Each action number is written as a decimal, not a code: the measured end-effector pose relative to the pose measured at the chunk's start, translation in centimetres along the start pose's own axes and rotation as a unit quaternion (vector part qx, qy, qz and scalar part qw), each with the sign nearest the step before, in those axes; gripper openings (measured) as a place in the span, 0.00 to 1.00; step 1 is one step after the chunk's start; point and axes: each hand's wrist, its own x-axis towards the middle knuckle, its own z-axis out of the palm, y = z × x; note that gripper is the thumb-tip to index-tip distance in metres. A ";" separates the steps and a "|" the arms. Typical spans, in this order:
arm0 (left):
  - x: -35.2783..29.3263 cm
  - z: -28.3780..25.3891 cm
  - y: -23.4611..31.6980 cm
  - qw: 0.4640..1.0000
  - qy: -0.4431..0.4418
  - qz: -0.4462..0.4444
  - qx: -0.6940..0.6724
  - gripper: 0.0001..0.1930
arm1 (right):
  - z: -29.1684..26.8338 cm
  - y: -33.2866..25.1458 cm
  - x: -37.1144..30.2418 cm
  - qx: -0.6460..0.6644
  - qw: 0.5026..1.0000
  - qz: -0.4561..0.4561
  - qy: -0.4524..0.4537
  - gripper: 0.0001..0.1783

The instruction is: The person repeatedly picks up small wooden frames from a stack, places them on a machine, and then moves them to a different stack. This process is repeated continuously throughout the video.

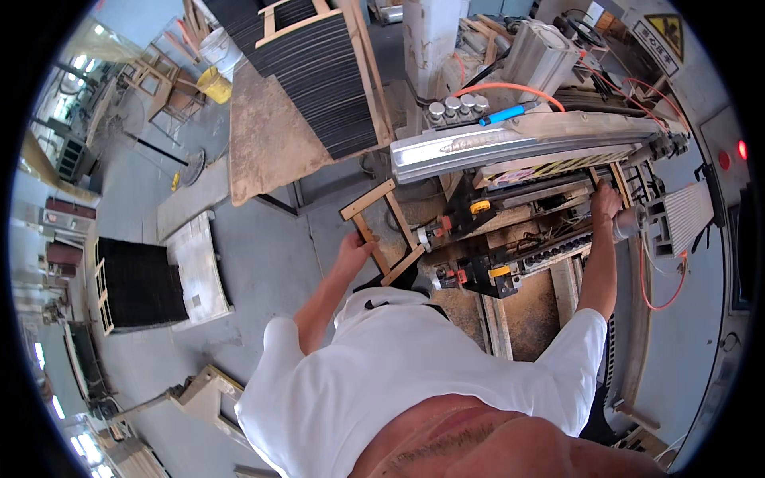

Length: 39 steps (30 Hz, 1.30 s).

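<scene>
My left hand [353,252] is closed on one side of a small rectangular wooden frame [369,236]. The frame is tilted beside the woodworking machine, its far end close to a metal clamp [425,237]. On the right, my arm reaches over the machine bed, and my right hand [606,201] closes round a narrow wooden strip [594,177] near the machine's far right end. Part of that strip is hidden by my fingers. Between my hands lie two black carriages with yellow knobs [480,206] and a row of dark rollers [558,248].
A long metal beam [518,143] crosses above the machine, bearing a blue marker [504,115]. Behind stands a board-topped table [275,143] with stacked dark frames [319,80]. Another black stack [139,283] is on the floor at left. An orange hose [518,86] curves overhead.
</scene>
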 end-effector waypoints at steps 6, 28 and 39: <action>-1.3 -4.1 5.7 0.990 -0.065 0.123 0.011 0.15 | 0.1 -0.1 -0.6 0.010 0.999 0.034 -0.009 0.09; 19.2 -27.7 43.4 0.920 -0.052 0.337 -0.195 0.14 | -28.6 -21.8 -21.1 0.491 0.854 0.088 0.147 0.11; 27.1 -24.5 45.5 0.918 0.151 0.324 0.170 0.32 | -26.1 -29.8 -29.5 0.459 0.870 0.178 0.011 0.08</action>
